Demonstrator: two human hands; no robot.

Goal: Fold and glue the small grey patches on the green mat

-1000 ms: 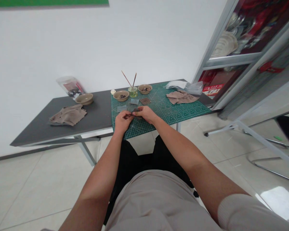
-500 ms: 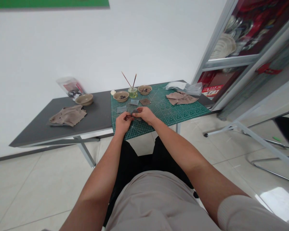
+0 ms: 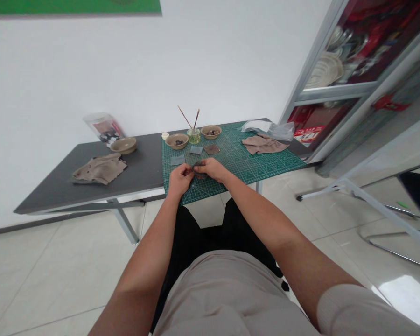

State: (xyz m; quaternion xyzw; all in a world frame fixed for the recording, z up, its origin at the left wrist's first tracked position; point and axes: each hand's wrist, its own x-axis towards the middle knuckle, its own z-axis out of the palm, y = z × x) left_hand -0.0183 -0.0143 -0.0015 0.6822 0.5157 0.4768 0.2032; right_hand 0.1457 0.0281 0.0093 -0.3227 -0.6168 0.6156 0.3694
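As the head camera looks forward and down, the left hand (image 3: 179, 179) and right hand (image 3: 212, 169) meet above the near part of a green cutting mat (image 3: 262, 163). Between them sits a dark flat piece (image 3: 200, 170), held just above the mat; its material is too small to tell. Left fingers (image 3: 188, 171) pinched at its left edge. Right fingers (image 3: 198, 165) curled over it from the other side, grasping. Whether the left pinch also holds a separate small tool: cannot tell.

On mat, far side: grey-blue square tile (image 3: 177, 160), second tile (image 3: 196, 150), brown square piece (image 3: 211, 149), both beyond the hands. Behind them, two tan bowls (image 3: 177, 141) (image 3: 211, 132) holding dark bits, with a small glass jar (image 3: 193, 136) between, two thin brushes (image 3: 186, 117) standing tilted in it. Taupe cloth (image 3: 264, 144) at mat's right, plastic bag (image 3: 268, 127) behind it.

Grey table (image 3: 136, 172) extends left: third tan bowl (image 3: 123, 145), taupe cloth (image 3: 100, 169), clear bag (image 3: 103, 128).
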